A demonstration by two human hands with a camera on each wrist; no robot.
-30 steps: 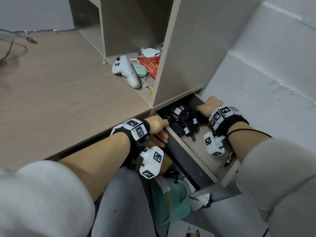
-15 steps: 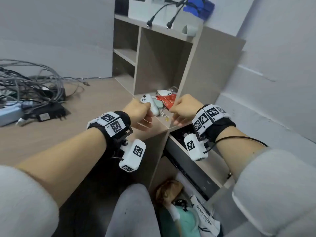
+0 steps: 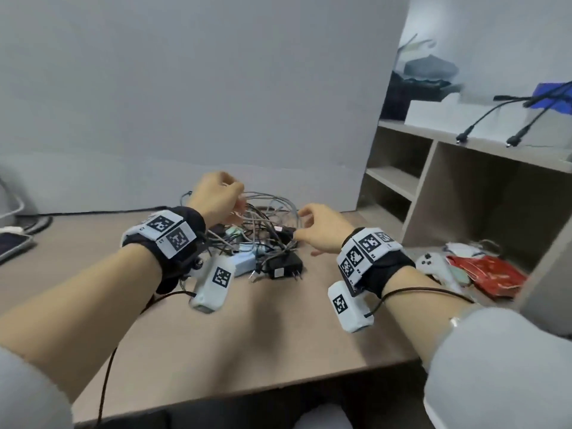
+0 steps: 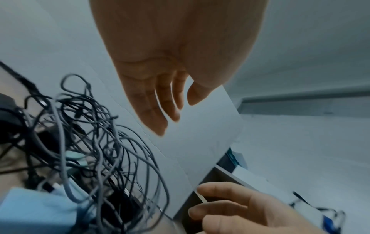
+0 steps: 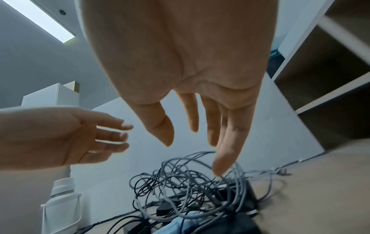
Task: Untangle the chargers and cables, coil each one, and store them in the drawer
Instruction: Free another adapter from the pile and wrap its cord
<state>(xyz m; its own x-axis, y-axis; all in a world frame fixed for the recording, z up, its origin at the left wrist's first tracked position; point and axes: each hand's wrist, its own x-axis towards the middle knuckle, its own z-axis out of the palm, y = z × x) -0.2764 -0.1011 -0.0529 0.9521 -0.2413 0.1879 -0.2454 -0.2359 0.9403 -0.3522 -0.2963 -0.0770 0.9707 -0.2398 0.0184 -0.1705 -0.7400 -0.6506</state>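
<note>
A tangle of grey cables [image 3: 266, 221] lies on the wooden desk [image 3: 247, 329] near the back wall, mixed with a black plug adapter [image 3: 284, 269] and a light blue charger box [image 3: 244, 263]. My left hand [image 3: 227, 199] hovers over the tangle's left side with fingers straight and holds nothing [image 4: 162, 110]. At the right side of the tangle my right hand [image 3: 305, 226] is spread and empty [image 5: 192, 134], its little finger just over the top loops of the cables [image 5: 190, 186]. I cannot tell whether it touches them. The drawer is out of view.
An open shelf unit [image 3: 448, 187] stands at the right, with a white game controller [image 3: 433, 264] and a red packet [image 3: 489, 274] at its foot. Black leads hang from a box on top [image 3: 483, 116]. A white bottle [image 5: 60, 205] stands left of the tangle.
The head view swung left from the drawer and shelf to the desk. Both hands left the drawer, rose, and now spread open over the cable tangle.
</note>
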